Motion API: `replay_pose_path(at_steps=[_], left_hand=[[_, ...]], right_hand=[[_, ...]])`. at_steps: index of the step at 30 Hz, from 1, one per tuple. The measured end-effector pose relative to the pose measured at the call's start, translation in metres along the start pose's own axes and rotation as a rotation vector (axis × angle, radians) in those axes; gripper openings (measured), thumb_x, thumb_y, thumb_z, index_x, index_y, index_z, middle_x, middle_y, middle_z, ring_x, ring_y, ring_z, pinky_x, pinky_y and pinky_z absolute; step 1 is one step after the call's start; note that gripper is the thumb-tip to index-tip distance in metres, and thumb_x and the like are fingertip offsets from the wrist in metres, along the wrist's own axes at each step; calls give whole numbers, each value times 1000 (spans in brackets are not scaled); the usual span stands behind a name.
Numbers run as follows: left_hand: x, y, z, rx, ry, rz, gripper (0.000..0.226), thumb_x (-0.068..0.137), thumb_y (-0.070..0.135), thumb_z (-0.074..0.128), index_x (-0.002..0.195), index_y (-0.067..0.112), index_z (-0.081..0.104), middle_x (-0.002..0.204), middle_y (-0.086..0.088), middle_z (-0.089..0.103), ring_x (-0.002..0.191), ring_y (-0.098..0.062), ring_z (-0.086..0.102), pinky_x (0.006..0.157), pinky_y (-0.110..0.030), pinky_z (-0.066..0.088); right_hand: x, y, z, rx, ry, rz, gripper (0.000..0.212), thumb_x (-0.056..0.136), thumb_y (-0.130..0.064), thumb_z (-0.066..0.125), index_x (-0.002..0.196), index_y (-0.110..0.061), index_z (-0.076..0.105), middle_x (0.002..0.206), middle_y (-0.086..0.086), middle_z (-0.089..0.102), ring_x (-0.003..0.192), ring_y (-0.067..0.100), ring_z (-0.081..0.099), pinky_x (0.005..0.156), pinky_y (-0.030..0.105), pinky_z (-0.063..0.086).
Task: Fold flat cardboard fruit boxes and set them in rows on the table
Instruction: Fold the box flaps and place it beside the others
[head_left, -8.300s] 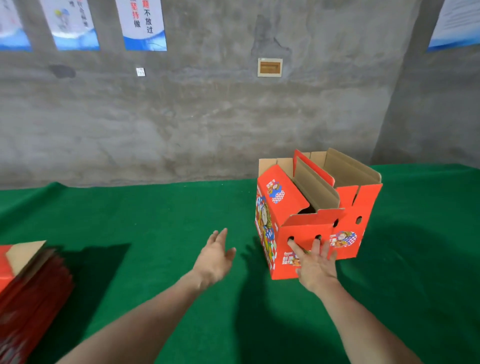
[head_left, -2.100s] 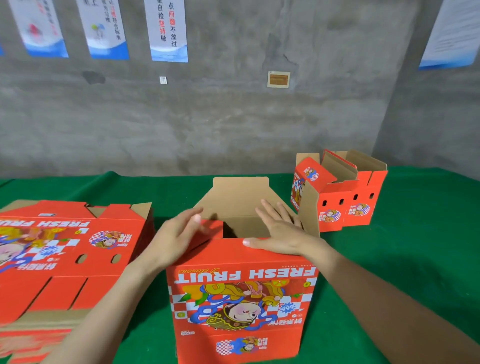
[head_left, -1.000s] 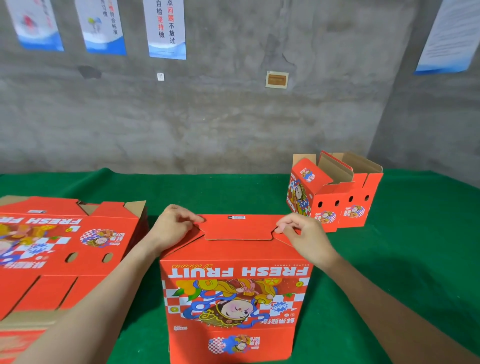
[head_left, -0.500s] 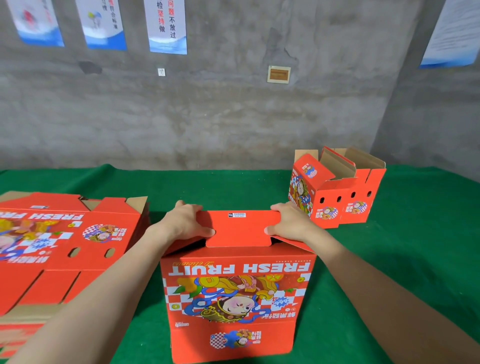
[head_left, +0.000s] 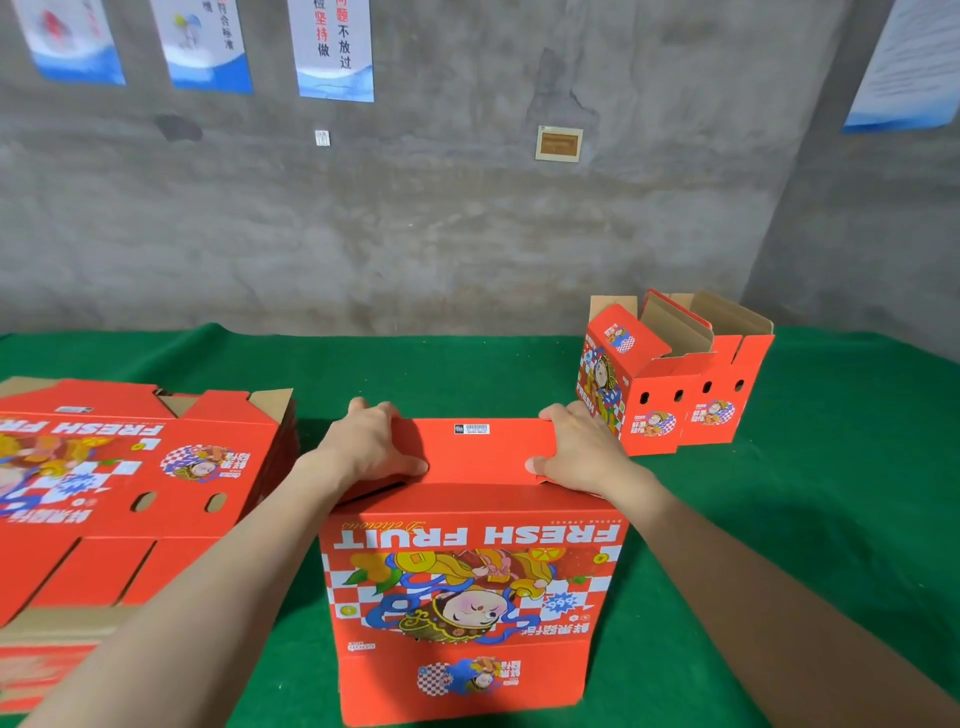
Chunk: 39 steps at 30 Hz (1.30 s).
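A green felt-covered surface (head_left: 467, 374) is carrying everything. At nine o'clock a stack of flat red printed cardboard fruit boxes (head_left: 130, 493) is lying close to the left arm, likely as the supply. At six o'clock the opened-up red "FRESH FRUIT" cardboard box (head_left: 472, 597) is standing directly before the person. Its print is reading upside down, so the bottom is probably facing up for closing. At two o'clock two finished red cardboard boxes (head_left: 675, 379) are standing side by side, touching, seemingly starting a row. A red closing flap (head_left: 478, 452) is lying across the near box's top. The left grip (head_left: 369, 447) is curling round its left end, thumb on top. The right grip (head_left: 582, 452) is clasping the right end likewise, probably seating the flap.
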<state>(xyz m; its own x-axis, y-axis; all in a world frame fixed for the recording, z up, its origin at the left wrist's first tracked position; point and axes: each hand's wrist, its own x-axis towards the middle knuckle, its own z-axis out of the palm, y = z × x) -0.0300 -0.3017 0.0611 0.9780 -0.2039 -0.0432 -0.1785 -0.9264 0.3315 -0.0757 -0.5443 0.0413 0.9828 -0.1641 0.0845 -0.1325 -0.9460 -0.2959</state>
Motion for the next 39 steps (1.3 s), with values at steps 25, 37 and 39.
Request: replay_pose_path(at_steps=[25,37,39], left_hand=[[-16,-58,-15,-1448,-56,-173,22,94,36,48,80,22,57,60,3,64,46,-9,62,50,-19,47],[-11,-73,13,-1230,-42,115,85,66,-34,31,131,15,51,120,0,65,84,-14,69,57,-28,56],[-10,-70,21,-1048,65,115,74,70,-33,35,125,14,53,110,3,66,84,-7,66,57,-21,51]], right_hand=[[-30,60,5,1281,-343,218,48,94,-50,46,115,-12,64,114,13,68,101,22,67,77,36,57],[-33,82,8,1136,-268,-12,77,72,15,69,125,-26,32,131,15,47,81,24,65,69,31,55],[-36,79,11,1170,-234,-19,66,73,14,69,121,-17,35,126,14,49,77,20,67,64,28,55]])
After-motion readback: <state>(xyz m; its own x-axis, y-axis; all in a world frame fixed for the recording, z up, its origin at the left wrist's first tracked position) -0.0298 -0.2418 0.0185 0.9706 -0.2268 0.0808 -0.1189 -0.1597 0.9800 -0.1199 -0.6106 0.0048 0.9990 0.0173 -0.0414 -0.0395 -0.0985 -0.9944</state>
